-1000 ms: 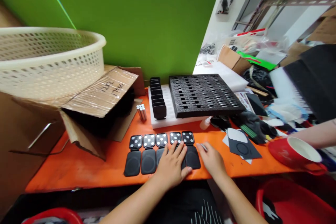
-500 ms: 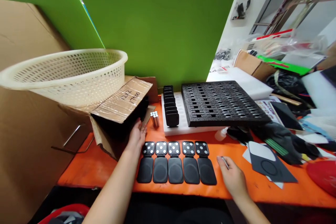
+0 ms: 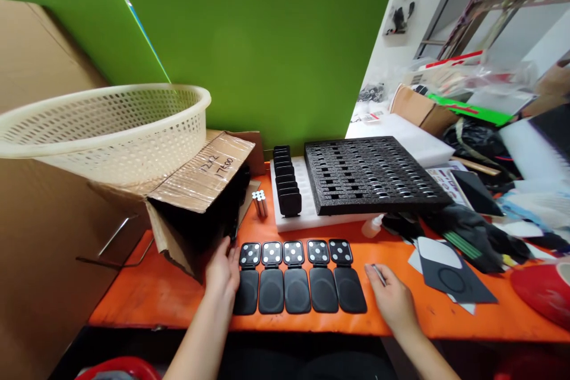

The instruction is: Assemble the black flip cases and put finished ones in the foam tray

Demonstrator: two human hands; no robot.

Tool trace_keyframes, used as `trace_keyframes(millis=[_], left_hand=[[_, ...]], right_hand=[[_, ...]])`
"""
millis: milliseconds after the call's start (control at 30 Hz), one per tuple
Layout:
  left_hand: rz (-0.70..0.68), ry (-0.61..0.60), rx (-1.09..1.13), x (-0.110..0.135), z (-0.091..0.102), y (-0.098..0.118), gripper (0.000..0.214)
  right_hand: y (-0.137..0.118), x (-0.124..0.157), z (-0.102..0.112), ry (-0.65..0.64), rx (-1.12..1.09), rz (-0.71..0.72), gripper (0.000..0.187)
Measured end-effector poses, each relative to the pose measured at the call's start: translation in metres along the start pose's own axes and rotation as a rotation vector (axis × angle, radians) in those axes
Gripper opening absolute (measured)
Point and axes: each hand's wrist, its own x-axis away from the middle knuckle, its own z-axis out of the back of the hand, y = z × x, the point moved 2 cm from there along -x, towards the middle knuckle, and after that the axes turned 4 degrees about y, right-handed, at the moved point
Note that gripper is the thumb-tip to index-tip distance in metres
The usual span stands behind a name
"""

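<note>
My left hand [image 3: 222,270] is beside the carton mouth, its fingers closed on a thin black piece [image 3: 234,224] seen nearly edge-on. Much of that piece merges with the carton's dark inside. My right hand [image 3: 394,297] rests at the right of the row, closed on a short, thin silvery metal rod [image 3: 380,275]. Between the hands lies a row of several black hinged panels [image 3: 297,291], opened flat. Each small upper flap shows white round dots, and each larger lower part has a faint ring. A cluster of small silvery cylinders [image 3: 259,204] stands behind them.
The open cardboard carton [image 3: 214,169] carries a cream plastic basket [image 3: 178,130]. Upright black panels [image 3: 290,205] stand in white foam, beside a slotted black foam tray [image 3: 378,175]. A small bottle [image 3: 372,226], dark cloth and cards [image 3: 458,282] lie to the right.
My left hand has drawn back from the carton mouth towards me, with a thin black piece now at its fingers. My right hand still holds the metal rod. The view has shifted slightly.
</note>
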Motion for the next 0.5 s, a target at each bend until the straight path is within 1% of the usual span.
trace_keyframes(millis=[67, 167, 267, 333, 400, 500], left_hand=[[-0.042, 0.024, 0.002, 0.009, 0.014, -0.002, 0.017], [-0.133, 0.013, -0.024, 0.021, 0.031, -0.002, 0.025], [-0.231, -0.073, -0.061, 0.032, 0.042, 0.004, 0.033], [-0.265, -0.143, -0.064, 0.041, 0.044, 0.011, 0.041], [-0.208, -0.222, -0.070, 0.050, 0.043, 0.016, 0.045], [0.004, -0.375, -0.138, 0.069, 0.041, 0.014, 0.043]], right_hand=[[0.002, 0.000, 0.000, 0.028, -0.028, -0.009, 0.046], [0.006, 0.001, 0.000, 0.082, -0.093, -0.034, 0.049], [0.010, 0.002, 0.000, 0.126, -0.170, -0.045, 0.053], [0.013, 0.003, 0.000, 0.144, -0.217, -0.046, 0.055], [0.014, 0.003, -0.001, 0.152, -0.243, -0.054, 0.056], [0.014, 0.004, -0.001, 0.180, -0.256, -0.084, 0.055]])
